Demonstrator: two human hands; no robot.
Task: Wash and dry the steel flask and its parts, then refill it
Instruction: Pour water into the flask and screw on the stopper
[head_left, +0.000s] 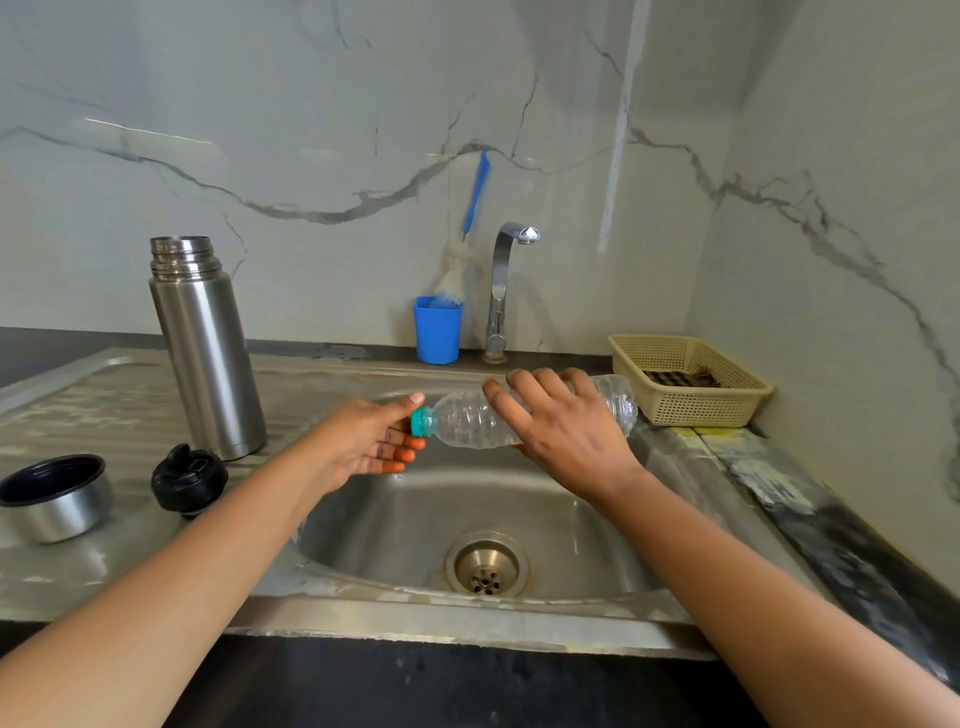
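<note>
The steel flask (207, 347) stands upright and uncapped on the draining board at the left. Its black stopper (189, 479) lies in front of it, and the steel cup lid (56, 498) rests mouth-up at the far left. Over the sink basin I hold a clear plastic water bottle (470, 421) on its side. My right hand (563, 434) grips its body from above. My left hand (375, 441) pinches the teal cap (422, 421) at the bottle's left end.
The sink basin (410, 525) with its drain (487, 564) lies below my hands. At the back stand the tap (503, 291) and a blue cup (438, 329) holding a bottle brush (470, 223). A beige basket (691, 382) sits at the right corner.
</note>
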